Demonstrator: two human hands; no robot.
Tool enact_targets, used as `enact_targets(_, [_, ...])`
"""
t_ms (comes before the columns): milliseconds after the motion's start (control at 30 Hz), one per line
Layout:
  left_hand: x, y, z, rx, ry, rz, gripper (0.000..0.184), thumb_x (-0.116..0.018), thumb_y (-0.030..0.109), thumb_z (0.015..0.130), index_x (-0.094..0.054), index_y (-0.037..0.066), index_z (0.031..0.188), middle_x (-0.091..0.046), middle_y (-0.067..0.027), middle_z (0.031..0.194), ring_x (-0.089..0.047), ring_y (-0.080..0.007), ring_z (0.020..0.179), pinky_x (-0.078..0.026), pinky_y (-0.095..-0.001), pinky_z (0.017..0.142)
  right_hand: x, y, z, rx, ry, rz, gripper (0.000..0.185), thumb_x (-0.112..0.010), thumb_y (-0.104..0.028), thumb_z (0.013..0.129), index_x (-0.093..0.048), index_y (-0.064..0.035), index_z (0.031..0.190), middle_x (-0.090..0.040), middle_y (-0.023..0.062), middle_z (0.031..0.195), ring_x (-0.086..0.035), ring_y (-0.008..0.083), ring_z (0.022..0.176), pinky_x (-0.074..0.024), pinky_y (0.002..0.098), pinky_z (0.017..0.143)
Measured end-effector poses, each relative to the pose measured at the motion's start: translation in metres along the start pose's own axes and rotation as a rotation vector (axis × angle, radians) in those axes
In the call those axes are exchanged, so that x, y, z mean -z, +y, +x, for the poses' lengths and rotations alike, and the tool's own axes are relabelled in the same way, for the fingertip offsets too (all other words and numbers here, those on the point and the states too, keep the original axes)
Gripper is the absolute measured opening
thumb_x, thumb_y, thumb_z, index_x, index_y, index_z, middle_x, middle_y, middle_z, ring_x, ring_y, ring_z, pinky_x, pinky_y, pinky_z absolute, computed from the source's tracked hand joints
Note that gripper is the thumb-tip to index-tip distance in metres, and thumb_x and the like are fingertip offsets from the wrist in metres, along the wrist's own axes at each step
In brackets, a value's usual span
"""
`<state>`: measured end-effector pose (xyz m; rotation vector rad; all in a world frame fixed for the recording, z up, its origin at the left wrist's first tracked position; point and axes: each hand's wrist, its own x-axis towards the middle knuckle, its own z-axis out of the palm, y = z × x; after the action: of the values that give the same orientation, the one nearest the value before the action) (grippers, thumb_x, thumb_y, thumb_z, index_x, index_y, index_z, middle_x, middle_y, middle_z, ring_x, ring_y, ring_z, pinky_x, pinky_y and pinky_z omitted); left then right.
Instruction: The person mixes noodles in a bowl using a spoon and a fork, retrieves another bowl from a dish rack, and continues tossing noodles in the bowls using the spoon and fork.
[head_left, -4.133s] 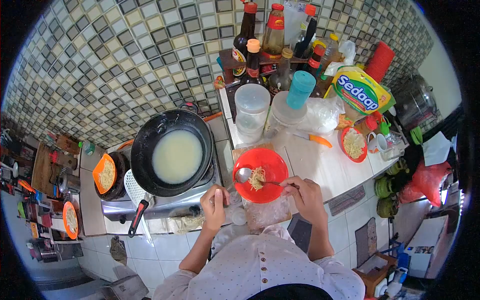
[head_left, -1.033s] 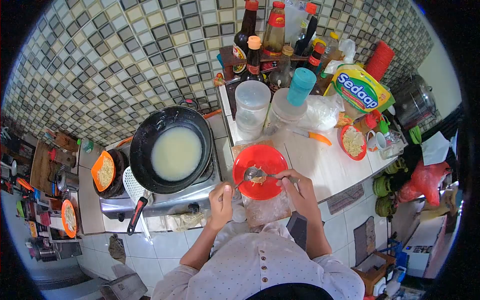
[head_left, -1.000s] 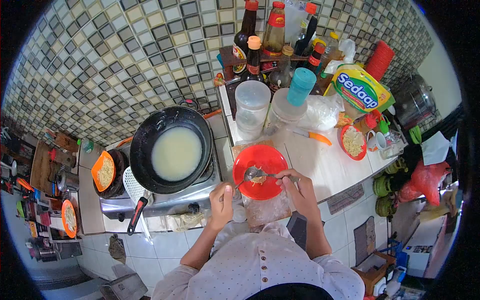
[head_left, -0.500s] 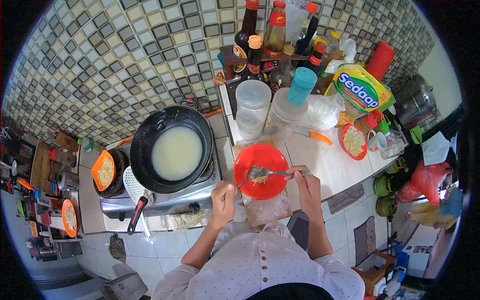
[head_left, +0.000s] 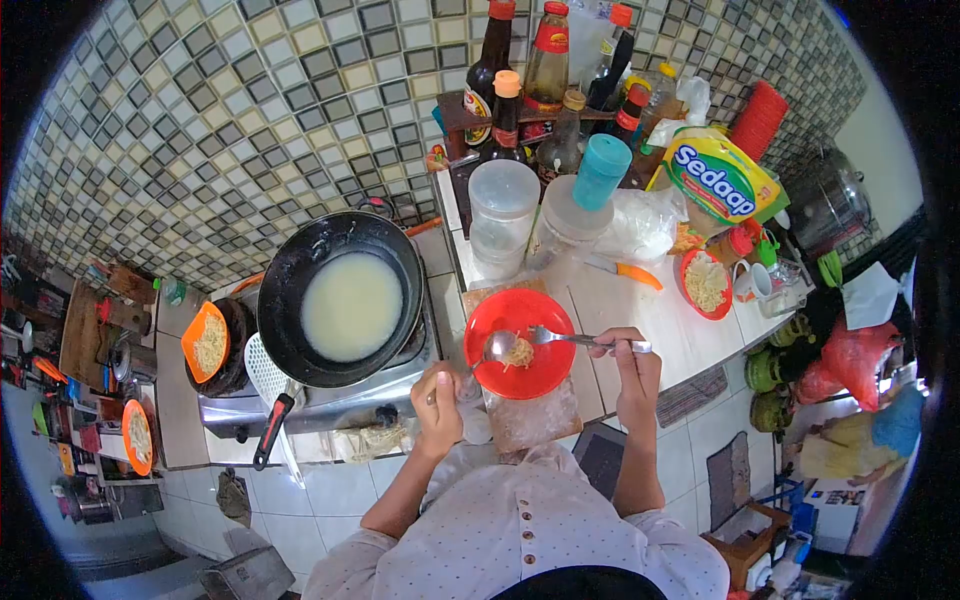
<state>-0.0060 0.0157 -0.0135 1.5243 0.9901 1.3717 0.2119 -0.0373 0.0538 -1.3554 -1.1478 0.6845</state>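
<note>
Head view: left hand (head_left: 437, 410) closed round the handle of a spoon (head_left: 499, 346), thumb up; right hand (head_left: 632, 378) gripping a fork (head_left: 570, 338), its handle end poking out past the fingers. Noodles (head_left: 518, 353), a small clump, lie in the red bowl (head_left: 490, 314), a little below its centre as seen. Spoon's head right beside the clump, at its left; fork's tines over the bowl, above and to the right of it. Contact between tines and noodles: cannot tell. Bowl sits on a board (head_left: 535, 415) at the counter's near edge. To the left, a black wok (head_left: 283, 315) on the stove (head_left: 350, 398), pale cloudy liquid (head_left: 351, 306) in it; skimmer (head_left: 268, 372) just beside, black-and-red handle slanting toward the near edge. Orange dish (head_left: 190, 343) further left, more noodles in it. Behind the red bowl, a clear jar (head_left: 503, 205) and a teal cup (head_left: 602, 172), the cup atop another lidded jar (head_left: 570, 225). Knife (head_left: 637, 276), orange-handled, flat on the counter (head_left: 640, 325); small red dish (head_left: 723, 309) of noodles to its right.
</note>
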Motion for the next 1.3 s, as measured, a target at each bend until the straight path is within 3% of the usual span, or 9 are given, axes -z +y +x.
enact_targets(133, [0.004, 0.003, 0.002, -0.097, 0.073, -0.057, 0.035, -0.033, 0.013, 0.089, -0.037, 0.000, 0.057, -0.039, -0.0069, 0.054, -0.035, -0.0165, 0.050, -0.027, -0.0298, 0.047, 0.001, 0.006, -0.003, -0.036, -0.004, -0.008, 0.027, -0.037, -0.018, 0.091, -0.054, 0.0030, 0.088, -0.057, 0.0085, 0.076, -0.054, 0.0135, 0.072, -0.0412, 0.0257, 0.069])
enact_targets(367, [0.010, 0.008, 0.004, -0.058, 0.020, 0.010, 0.035, -0.033, 0.013, 0.089, -0.036, 0.000, 0.057, -0.038, -0.0073, 0.053, -0.035, -0.0156, 0.050, -0.027, -0.0293, 0.046, -0.001, 0.034, -0.008, -0.018, -0.067, 0.132, 0.029, -0.036, -0.019, 0.091, -0.054, 0.0029, 0.085, -0.055, 0.0075, 0.075, -0.052, 0.0135, 0.069, -0.0406, 0.0255, 0.067])
enact_targets(467, [0.011, 0.004, 0.003, -0.039, 0.043, -0.025, 0.035, -0.033, 0.013, 0.089, -0.036, -0.001, 0.057, -0.038, -0.0074, 0.053, -0.035, -0.0148, 0.050, -0.027, -0.0291, 0.046, -0.001, 0.036, -0.005, -0.038, -0.008, 0.034, 0.030, -0.036, -0.021, 0.091, -0.054, 0.0029, 0.086, -0.055, 0.0073, 0.074, -0.052, 0.0135, 0.069, -0.0404, 0.0254, 0.066])
enact_targets(533, [0.011, 0.000, 0.001, -0.043, 0.038, 0.013, 0.036, -0.033, 0.013, 0.089, -0.037, -0.001, 0.056, -0.038, -0.0072, 0.054, -0.035, -0.0141, 0.049, -0.027, -0.0285, 0.046, -0.001, 0.036, -0.005, -0.027, 0.066, -0.011, 0.031, -0.033, -0.025, 0.092, -0.053, -0.0024, 0.084, -0.055, 0.0044, 0.067, -0.052, 0.0108, 0.066, -0.0358, 0.0245, 0.063])
enact_targets(633, [0.009, 0.002, 0.001, -0.054, 0.038, 0.009, 0.037, -0.034, 0.015, 0.089, -0.038, -0.001, 0.056, -0.038, -0.0070, 0.054, -0.034, -0.0140, 0.048, -0.027, -0.0280, 0.046, 0.003, 0.037, -0.005, -0.002, 0.049, 0.067, 0.030, -0.035, -0.021, 0.092, -0.053, 0.0021, 0.086, -0.054, 0.0066, 0.071, -0.050, 0.0126, 0.067, -0.0393, 0.0251, 0.064])
enact_targets(967, [0.006, 0.016, 0.001, -0.062, 0.045, -0.023, 0.037, -0.033, 0.017, 0.090, -0.039, 0.000, 0.057, -0.038, -0.0060, 0.053, -0.033, -0.0130, 0.049, -0.027, -0.0268, 0.046, 0.006, 0.025, -0.009, 0.051, 0.145, 0.103, 0.029, -0.035, -0.022, 0.092, -0.053, 0.0007, 0.091, -0.053, 0.0049, 0.069, -0.049, 0.0112, 0.065, -0.0384, 0.0245, 0.064])
enact_targets(1067, [0.000, 0.023, -0.005, -0.040, 0.069, -0.046, 0.036, -0.033, 0.020, 0.091, -0.041, 0.001, 0.061, -0.040, -0.0054, 0.055, -0.034, -0.0117, 0.050, -0.027, -0.0263, 0.047, 0.001, 0.013, -0.011, 0.004, 0.059, 0.123, 0.022, -0.041, -0.016, 0.090, -0.055, 0.0016, 0.091, -0.056, 0.0059, 0.072, -0.052, 0.0125, 0.066, -0.0405, 0.0257, 0.063])
enact_targets(1133, [-0.007, 0.035, -0.008, 0.080, 0.093, -0.151, 0.034, -0.031, 0.029, 0.092, -0.039, 0.005, 0.069, -0.039, -0.0022, 0.063, -0.034, -0.0104, 0.055, -0.029, -0.0243, 0.052, -0.002, 0.008, -0.013, 0.051, -0.078, -0.065, 0.014, -0.049, -0.009, 0.085, -0.058, 0.0007, 0.090, -0.059, 0.0078, 0.075, -0.056, 0.0144, 0.068, -0.0430, 0.0263, 0.060])
enact_targets(1300, [-0.024, 0.048, -0.013, 0.070, 0.007, -0.212, 0.029, -0.033, 0.029, 0.092, -0.041, 0.004, 0.081, -0.046, -0.0057, 0.070, -0.042, -0.0126, 0.065, -0.035, -0.0277, 0.065, -0.015, 0.004, -0.018, 0.138, -0.204, -0.193, 0.011, -0.053, -0.005, 0.082, -0.061, -0.0018, 0.088, -0.061, 0.0093, 0.078, -0.058, 0.0149, 0.070, -0.0451, 0.0258, 0.060])
